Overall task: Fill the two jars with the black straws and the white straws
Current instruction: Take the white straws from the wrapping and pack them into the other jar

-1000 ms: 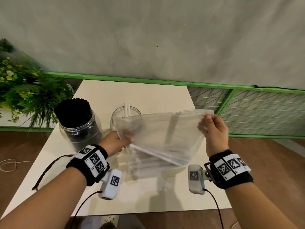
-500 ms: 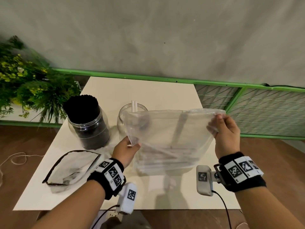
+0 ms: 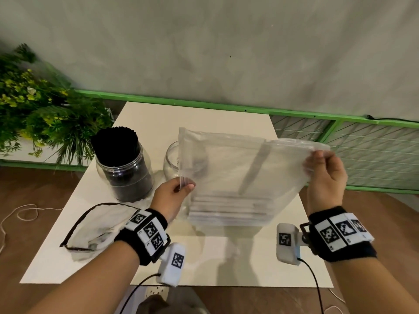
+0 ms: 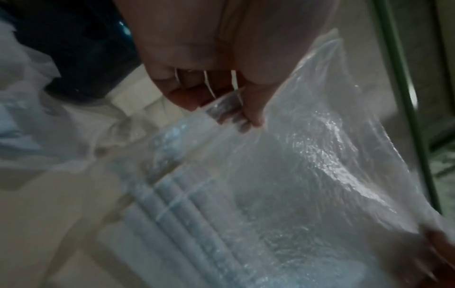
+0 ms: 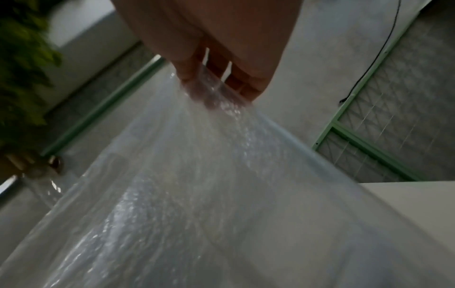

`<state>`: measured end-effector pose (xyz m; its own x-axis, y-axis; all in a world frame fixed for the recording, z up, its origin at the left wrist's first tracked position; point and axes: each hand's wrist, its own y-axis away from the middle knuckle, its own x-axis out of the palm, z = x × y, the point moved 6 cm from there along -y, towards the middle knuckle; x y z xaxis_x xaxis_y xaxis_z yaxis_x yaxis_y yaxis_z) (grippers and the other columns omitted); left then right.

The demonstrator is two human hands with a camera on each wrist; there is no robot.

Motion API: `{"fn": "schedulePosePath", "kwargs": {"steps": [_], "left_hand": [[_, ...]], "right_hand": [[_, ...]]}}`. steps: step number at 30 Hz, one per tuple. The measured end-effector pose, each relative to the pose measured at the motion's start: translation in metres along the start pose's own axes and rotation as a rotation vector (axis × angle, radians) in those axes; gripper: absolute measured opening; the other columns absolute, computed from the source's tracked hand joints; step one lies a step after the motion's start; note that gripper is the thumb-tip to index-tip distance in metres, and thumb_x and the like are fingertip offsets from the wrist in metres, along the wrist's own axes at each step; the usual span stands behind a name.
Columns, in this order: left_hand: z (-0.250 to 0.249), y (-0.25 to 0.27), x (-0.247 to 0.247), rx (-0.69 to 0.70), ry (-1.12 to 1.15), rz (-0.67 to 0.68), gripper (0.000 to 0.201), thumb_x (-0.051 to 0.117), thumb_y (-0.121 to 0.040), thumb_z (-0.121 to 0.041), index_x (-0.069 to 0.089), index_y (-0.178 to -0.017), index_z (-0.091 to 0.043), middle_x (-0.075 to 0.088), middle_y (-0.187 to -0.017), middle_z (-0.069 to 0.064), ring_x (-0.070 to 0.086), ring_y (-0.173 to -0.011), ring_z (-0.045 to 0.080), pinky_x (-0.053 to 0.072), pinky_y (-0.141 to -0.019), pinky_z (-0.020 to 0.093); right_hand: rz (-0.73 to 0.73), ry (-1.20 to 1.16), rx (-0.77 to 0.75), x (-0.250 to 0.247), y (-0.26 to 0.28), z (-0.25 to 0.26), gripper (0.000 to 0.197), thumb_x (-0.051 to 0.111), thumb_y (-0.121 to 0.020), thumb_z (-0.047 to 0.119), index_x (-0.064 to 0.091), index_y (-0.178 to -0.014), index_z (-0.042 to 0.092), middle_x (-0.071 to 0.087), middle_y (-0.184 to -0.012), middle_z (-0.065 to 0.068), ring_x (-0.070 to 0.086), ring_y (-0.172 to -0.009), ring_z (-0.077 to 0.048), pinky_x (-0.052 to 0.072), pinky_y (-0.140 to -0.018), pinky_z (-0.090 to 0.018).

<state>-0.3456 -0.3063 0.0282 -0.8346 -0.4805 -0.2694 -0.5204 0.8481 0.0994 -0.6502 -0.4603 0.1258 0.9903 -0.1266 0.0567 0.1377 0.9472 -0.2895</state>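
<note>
I hold a clear plastic bag (image 3: pixel 238 168) above the white table (image 3: pixel 238 261). White straws (image 3: pixel 226 210) lie stacked across its bottom; they also show in the left wrist view, white straws (image 4: pixel 177 210). My left hand (image 3: pixel 179 189) pinches the bag's left edge low down. My right hand (image 3: pixel 322 164) pinches its upper right corner. Behind the bag stands a clear jar (image 3: pixel 171 162), mostly hidden. To its left a second jar (image 3: pixel 124 171) is packed with black straws (image 3: pixel 115 141). The bag (image 5: pixel 197 185) fills the right wrist view.
An empty clear bag with a dark rim (image 3: pixel 99 225) lies on the table's left front. A green plant (image 3: pixel 38 118) stands left of the table. A green-framed wire fence (image 3: pixel 367 159) runs behind and to the right. A power strip (image 3: pixel 156 291) lies below the front edge.
My left hand has slid down the bag's left edge. The bag now hangs upright with the straws settled level at its bottom, and its upper left corner stands free and hides the jar's white straws.
</note>
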Motion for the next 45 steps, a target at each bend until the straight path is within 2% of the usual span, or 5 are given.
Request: {"fn": "schedulePosePath", "kwargs": {"steps": [23,29,36,41,45], "left_hand": [[0.000,-0.011,-0.019,-0.064,-0.181,-0.011,0.009,0.066,-0.087,-0.017,0.066,-0.081,-0.022,0.066,-0.081,-0.006,0.059,-0.082,0.012,0.038,-0.079,0.022],[-0.021,-0.004,-0.022,0.024,-0.145,-0.035,0.012,0.065,-0.087,-0.018,0.065,-0.078,-0.025,0.060,-0.068,-0.011,0.052,-0.058,0.010,0.041,-0.061,0.024],[-0.064,0.011,0.001,0.179,-0.192,-0.001,0.026,0.067,-0.085,-0.015,0.058,-0.065,-0.027,0.058,-0.060,-0.010,0.050,-0.057,0.000,0.037,-0.060,0.013],[-0.084,0.023,0.005,0.270,-0.167,0.008,0.020,0.070,-0.083,-0.025,0.062,-0.067,-0.033,0.063,-0.060,-0.017,0.053,-0.057,-0.001,0.038,-0.061,0.020],[-0.067,0.026,-0.011,0.359,-0.493,-0.069,0.055,0.056,-0.073,-0.070,0.052,-0.120,-0.039,0.053,-0.126,-0.013,0.047,-0.111,0.009,0.040,-0.095,0.033]], "right_hand": [[0.154,0.244,0.073,0.008,-0.004,-0.007,0.020,0.043,-0.098,0.000,0.058,-0.089,0.010,0.060,-0.085,-0.004,0.060,-0.074,-0.016,0.059,-0.074,-0.040],[0.165,0.459,-0.402,0.026,0.021,0.047,0.050,0.058,-0.090,0.013,0.040,-0.136,0.013,0.037,-0.136,-0.006,0.045,-0.118,-0.017,0.048,-0.085,-0.024],[0.805,0.768,-1.178,0.143,0.122,0.078,0.051,0.063,-0.083,0.016,0.048,-0.132,0.020,0.042,-0.147,-0.004,0.031,-0.139,-0.029,0.045,-0.096,-0.041],[0.939,1.165,-1.285,0.175,0.108,0.052,0.032,0.079,-0.066,0.036,0.066,-0.093,0.025,0.063,-0.083,0.009,0.059,-0.090,-0.020,0.044,-0.069,-0.030],[0.981,0.966,-1.254,0.164,0.091,0.059,0.023,0.082,-0.069,0.027,0.067,-0.085,0.022,0.059,-0.069,0.006,0.056,-0.071,-0.023,0.045,-0.060,-0.029]]}}
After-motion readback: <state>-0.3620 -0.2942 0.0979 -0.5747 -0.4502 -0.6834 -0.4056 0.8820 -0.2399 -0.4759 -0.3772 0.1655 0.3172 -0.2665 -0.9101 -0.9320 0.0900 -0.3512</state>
